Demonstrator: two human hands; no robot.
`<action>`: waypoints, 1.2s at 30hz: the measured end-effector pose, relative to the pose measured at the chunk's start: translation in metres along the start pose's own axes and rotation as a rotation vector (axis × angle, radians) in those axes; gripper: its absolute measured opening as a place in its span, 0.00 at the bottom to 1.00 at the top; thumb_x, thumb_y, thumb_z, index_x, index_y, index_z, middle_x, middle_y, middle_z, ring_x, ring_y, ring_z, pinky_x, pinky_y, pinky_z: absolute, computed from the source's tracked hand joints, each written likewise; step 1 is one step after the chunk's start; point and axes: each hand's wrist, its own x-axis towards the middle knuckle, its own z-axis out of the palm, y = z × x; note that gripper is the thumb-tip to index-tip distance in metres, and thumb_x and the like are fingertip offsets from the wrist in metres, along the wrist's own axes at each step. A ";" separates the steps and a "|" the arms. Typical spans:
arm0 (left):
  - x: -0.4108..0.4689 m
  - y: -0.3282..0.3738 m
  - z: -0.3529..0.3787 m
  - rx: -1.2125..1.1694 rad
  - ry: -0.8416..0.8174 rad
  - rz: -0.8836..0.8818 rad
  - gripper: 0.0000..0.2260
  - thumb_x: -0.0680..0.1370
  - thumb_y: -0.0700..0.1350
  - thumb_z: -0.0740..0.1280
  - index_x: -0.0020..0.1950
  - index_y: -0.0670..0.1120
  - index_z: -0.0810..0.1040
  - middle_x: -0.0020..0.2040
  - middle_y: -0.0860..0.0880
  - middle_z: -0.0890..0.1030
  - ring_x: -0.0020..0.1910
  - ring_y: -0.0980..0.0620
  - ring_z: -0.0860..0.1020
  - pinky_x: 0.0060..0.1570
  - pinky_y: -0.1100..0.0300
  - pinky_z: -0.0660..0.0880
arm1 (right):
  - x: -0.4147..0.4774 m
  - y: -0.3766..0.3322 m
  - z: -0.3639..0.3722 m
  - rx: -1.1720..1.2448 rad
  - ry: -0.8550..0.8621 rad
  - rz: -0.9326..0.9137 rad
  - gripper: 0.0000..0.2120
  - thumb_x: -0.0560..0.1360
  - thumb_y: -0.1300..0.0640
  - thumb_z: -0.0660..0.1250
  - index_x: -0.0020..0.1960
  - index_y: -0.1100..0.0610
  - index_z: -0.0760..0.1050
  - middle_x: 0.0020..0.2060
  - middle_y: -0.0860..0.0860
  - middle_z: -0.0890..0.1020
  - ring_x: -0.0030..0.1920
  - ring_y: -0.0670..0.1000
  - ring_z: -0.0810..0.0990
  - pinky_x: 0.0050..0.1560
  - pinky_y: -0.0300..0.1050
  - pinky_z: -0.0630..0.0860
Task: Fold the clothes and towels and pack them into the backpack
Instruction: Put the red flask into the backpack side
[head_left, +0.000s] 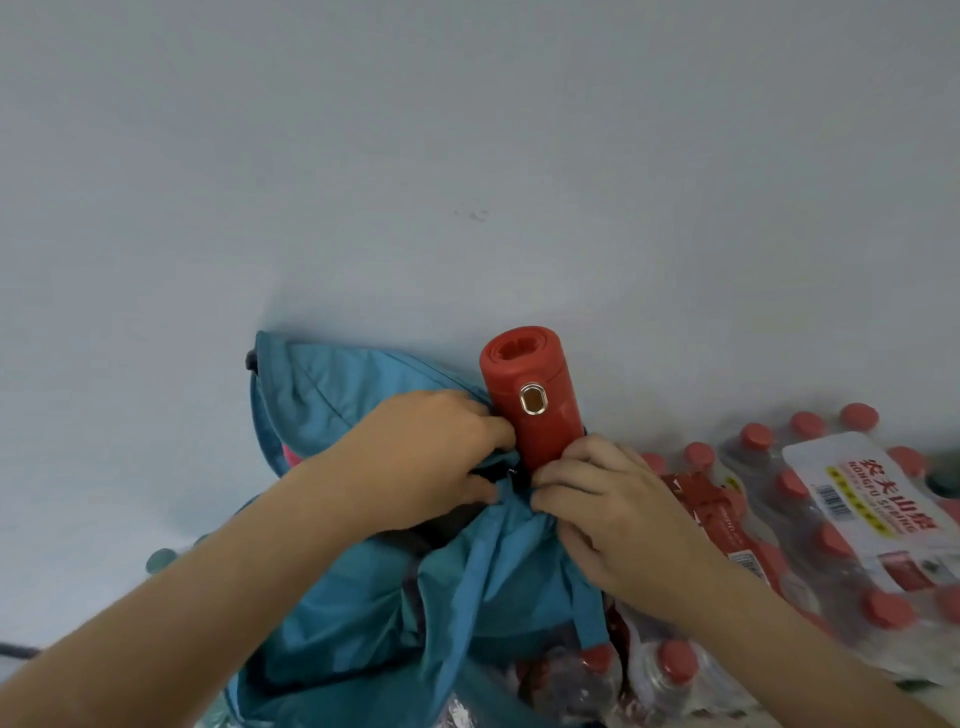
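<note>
At the backpack mouth: step: closing teal backpack (363, 597) around red flask (530, 400).
Fingers: left hand (431, 457) and right hand (618, 514) pinching fabric.
Next: draw the opening shut, evenly.

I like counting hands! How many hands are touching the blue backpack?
2. The left hand grips the backpack fabric left of the red bottle; the right hand pinches it just below and right of the bottle.

Shrink-wrapped water bottle packs (831, 519) crowd the right and near side. A red flask (530, 400) rises beside the teal backpack (363, 597); the far wall (467, 156) blocks behind.
</note>
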 end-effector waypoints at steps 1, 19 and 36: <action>0.000 -0.001 0.001 0.026 0.020 0.003 0.12 0.76 0.54 0.64 0.58 0.55 0.71 0.54 0.54 0.78 0.52 0.50 0.77 0.48 0.51 0.76 | 0.002 -0.002 -0.003 0.006 -0.017 0.029 0.10 0.71 0.56 0.62 0.48 0.51 0.81 0.46 0.42 0.82 0.49 0.48 0.74 0.48 0.43 0.72; -0.012 -0.023 0.017 -0.775 0.251 -0.074 0.11 0.71 0.40 0.66 0.47 0.54 0.81 0.43 0.57 0.82 0.44 0.55 0.80 0.48 0.52 0.77 | 0.044 -0.037 0.012 -0.026 -0.028 0.375 0.05 0.70 0.48 0.72 0.46 0.43 0.81 0.30 0.45 0.81 0.29 0.50 0.79 0.30 0.40 0.71; -0.025 0.001 0.011 -0.150 0.250 -0.160 0.21 0.71 0.62 0.53 0.44 0.55 0.82 0.38 0.56 0.77 0.41 0.54 0.74 0.40 0.56 0.73 | 0.057 -0.047 -0.008 -0.234 -0.193 0.439 0.12 0.76 0.47 0.62 0.40 0.52 0.64 0.36 0.50 0.79 0.34 0.53 0.78 0.30 0.43 0.62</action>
